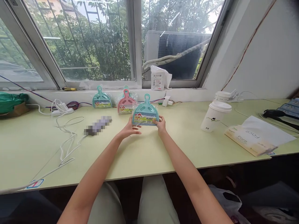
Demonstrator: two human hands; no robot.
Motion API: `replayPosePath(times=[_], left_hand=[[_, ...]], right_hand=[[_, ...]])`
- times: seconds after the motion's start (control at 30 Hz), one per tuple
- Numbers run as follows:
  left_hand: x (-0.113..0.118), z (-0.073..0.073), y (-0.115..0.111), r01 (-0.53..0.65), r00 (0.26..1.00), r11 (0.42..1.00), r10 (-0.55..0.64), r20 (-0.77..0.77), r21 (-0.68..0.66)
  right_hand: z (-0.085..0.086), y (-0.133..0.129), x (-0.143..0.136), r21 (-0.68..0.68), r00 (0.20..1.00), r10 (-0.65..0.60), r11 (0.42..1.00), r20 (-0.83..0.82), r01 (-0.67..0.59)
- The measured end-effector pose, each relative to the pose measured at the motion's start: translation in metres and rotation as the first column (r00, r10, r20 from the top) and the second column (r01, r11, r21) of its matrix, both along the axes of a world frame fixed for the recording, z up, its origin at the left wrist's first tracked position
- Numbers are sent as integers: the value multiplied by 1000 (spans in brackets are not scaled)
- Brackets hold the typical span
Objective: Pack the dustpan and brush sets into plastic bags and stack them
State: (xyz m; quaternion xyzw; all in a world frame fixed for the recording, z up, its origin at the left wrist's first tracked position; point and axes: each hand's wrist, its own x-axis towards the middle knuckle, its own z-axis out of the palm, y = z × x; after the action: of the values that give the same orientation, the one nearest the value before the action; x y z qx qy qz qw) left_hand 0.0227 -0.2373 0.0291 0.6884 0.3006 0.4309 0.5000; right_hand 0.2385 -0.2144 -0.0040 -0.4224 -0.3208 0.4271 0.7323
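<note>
A wrapped mini dustpan and brush set (pixel 145 109), turquoise with a printed label across its front, stands upright between my hands, handle up. My left hand (pixel 130 129) supports its lower left corner, some fingers hidden behind it. At the lower right corner my right hand (pixel 161 123) grips it, thumb on the front. Behind it, near the wall, a pink dustpan set (pixel 126 102) fronts a row of several more. Farther left, a turquoise dustpan set (pixel 102 99) stands apart.
Two white paper cups (pixel 216 116) and a tissue pack (pixel 253 137) are on the right. On the left lie a blurred-out object (pixel 98 125), white cables (pixel 67 146) and a power strip (pixel 62 111). The table's front edge (pixel 149 175) runs above my lap.
</note>
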Motion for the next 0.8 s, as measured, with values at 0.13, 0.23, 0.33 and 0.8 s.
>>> replayPosePath(times=[0.13,0.23,0.33,0.8], left_hand=[[-9,-3,20,-307,952,948,307,10,89],[-38,5,37,-486,849,840,519,-99,241],[-84,26,52,-571,654,699,704,-277,431],[-293,49,182,-794,195,405,876,-442,452]], right_hand=[[2,-4,-15,109,991,40,993,124,-54],[7,5,-41,174,966,59,979,251,-105],[20,28,-79,223,909,12,968,417,-115],[62,185,-295,245,542,-57,927,839,-283]])
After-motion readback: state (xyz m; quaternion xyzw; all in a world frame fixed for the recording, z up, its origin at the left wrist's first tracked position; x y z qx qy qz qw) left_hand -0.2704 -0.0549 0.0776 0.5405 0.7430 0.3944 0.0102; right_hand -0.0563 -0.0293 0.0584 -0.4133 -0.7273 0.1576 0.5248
